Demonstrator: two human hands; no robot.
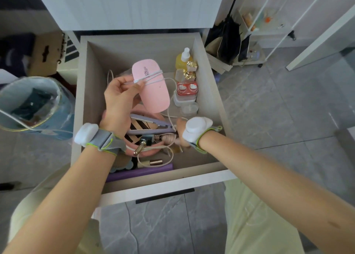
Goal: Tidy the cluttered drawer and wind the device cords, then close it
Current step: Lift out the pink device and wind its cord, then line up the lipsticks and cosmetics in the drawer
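The drawer [207,92] stands pulled out, full of small items. My left hand [120,98] holds a pink oval device [153,92] above the drawer, thumb pressing on the white cord [153,76] wound a few turns around it. The cord's free length runs down the right side to my right hand [182,130]. That hand is lower in the drawer and mostly hidden behind a white wrist sensor; it appears to grip the cord, but its fingers do not show.
Along the drawer's right wall sit a yellow bottle [183,60], gold-capped bottles [189,71], a red-and-white case [187,88] and clear jars. A purple hair tool [149,126], pink basket and purple roll [142,172] lie below. A blue bin [34,107] stands left.
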